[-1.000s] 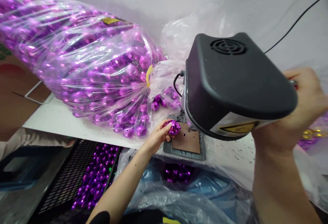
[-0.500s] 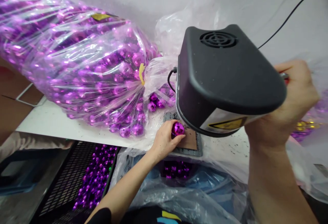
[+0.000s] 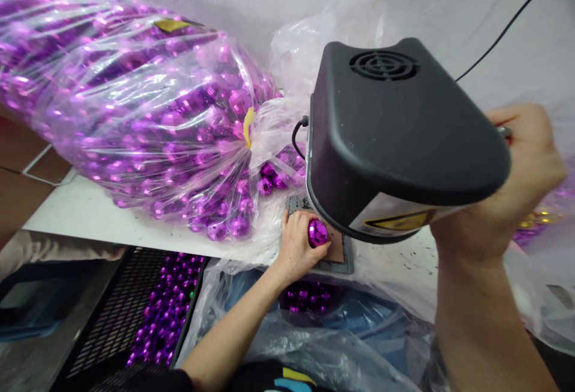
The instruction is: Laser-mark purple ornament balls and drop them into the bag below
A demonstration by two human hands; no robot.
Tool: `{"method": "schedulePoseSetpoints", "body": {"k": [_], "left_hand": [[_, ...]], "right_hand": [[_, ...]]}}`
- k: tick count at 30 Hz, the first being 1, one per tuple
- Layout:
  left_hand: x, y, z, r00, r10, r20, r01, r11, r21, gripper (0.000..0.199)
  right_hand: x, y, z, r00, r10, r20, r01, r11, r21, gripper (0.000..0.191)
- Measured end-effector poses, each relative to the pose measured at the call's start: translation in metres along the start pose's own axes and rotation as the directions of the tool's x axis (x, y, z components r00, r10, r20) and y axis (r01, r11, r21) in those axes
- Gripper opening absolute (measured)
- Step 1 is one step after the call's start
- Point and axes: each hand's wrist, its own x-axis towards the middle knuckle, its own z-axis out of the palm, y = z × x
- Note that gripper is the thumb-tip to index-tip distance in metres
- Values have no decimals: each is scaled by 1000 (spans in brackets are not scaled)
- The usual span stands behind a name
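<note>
My left hand (image 3: 296, 245) is closed around a shiny purple faceted ball (image 3: 317, 233), thumb below and fingers curled at its left side. Ball and hand are over a brown pad (image 3: 336, 249) on a grey base plate (image 3: 345, 266). Above and to the right looms a black machine housing (image 3: 404, 134) with a round vent on top and a yellow warning label. At its right side my right hand (image 3: 530, 164) is wrapped round a handle, of which only a small metal end (image 3: 505, 133) shows. The housing hides most of those fingers and part of the plate.
A large tied clear bag (image 3: 148, 122) of purple balls lies left on the white table (image 3: 81, 206). Loose purple balls (image 3: 269, 179) sit behind the plate. Below are a black crate (image 3: 99, 320) of purple balls and clear plastic sheeting (image 3: 305, 344). A cable (image 3: 507, 27) runs along the wall.
My left hand and the ball have shifted slightly right and towards me, and its fingers now curl more round the ball's left side. My right hand keeps its grip. The view has moved a little.
</note>
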Motion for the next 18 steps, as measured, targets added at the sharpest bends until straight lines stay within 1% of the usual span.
{"method": "schedulePoseSetpoints", "body": {"k": [2,3,5,7,12,15,18], "left_hand": [[5,0,-3,999,5,43,-5,1000,-6,40],[7,1,-4,999,-5,46,5,1000,-10,44],[9,1,-2,999,-37,31,38,999,-27,51],[8,0,1,999,-51,17,51,998,-45,54],[-4,-4,7,1000,12,-16,-12,1000,-26,43],[-6,-4,5,999,46,18,-46,999,2,34],[-3,-2,2,997,63,49,-64,998,8,32]], "right_hand": [[-1,0,1,999,-30,-24,29,999,-20,33],[-1,1,1,999,-33,-26,32,999,-28,33],[-1,1,2,999,-30,-25,29,999,-34,31],[-1,2,1,999,-32,-17,31,999,-39,30],[0,2,0,998,-55,-18,55,998,-36,31],[0,3,-2,998,-53,-21,53,998,-27,33],[0,5,-4,998,-49,-27,49,999,-14,35]]}}
